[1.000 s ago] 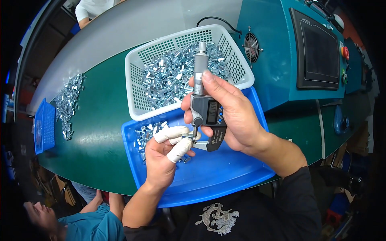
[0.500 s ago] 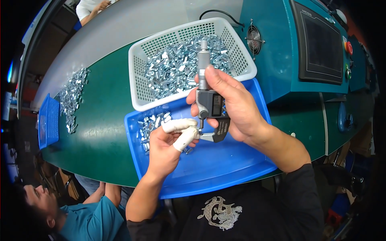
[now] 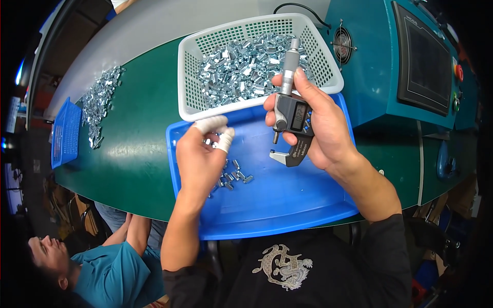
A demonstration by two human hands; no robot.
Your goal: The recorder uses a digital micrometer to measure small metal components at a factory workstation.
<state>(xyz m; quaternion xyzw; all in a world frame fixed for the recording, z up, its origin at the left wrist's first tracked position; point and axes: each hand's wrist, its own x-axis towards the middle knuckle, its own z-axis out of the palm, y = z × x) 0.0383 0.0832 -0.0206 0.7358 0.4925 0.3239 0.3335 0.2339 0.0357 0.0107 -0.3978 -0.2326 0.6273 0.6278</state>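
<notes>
My right hand (image 3: 328,128) is closed around a digital micrometer (image 3: 298,115) with a grey barrel and a small display. The thumb lies along its barrel, and the gap between its measuring faces holds nothing. My left hand (image 3: 197,159) wears white finger cots on thumb and forefinger. These two are apart, over the left side of a blue tray (image 3: 287,205), and no part is plainly held. Small shiny metal pieces (image 3: 233,177) lie in the tray beside and beneath the left hand, which partly hides them.
Behind the tray, a white perforated basket (image 3: 183,92) holds many similar metal pieces. A pile of them (image 3: 102,100) lies on the green table (image 3: 138,154) near a blue basket (image 3: 65,133). A teal machine (image 3: 364,77) with a screen stands right; a seated person (image 3: 113,272) is at lower left.
My left hand has moved away from the micrometer's jaws, left over the metal pieces, and its fingers have parted. The micrometer, still in my right hand, is tilted more to the right.
</notes>
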